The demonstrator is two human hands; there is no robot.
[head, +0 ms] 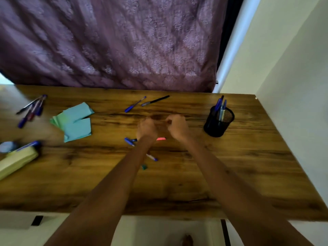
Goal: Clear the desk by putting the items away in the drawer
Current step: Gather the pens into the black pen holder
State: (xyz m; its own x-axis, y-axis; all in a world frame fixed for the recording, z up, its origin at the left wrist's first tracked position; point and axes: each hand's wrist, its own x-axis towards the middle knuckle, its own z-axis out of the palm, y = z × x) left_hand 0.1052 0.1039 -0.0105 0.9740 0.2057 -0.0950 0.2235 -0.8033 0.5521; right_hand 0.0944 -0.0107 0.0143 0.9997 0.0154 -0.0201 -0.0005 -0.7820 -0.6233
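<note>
Tabletop (177, 174) stock: loose pens (134, 104), blue notes (76, 121), mesh cup (218, 121), none yet in the unseen drawer; left hand (147, 129) and right hand (176, 126) curled, holding uncertain; risk: pens rolling off when gathered.

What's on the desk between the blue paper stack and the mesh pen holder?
In the head view: both hands, left and right, a blue pen, and a black pen farther back.

The counter (230, 166) is showing brown woodgrain; the curtain (115, 41) is showing patterned purple; the paper stacks (76, 121) are looking pale blue; the mesh cup (215, 127) is looking black.
</note>
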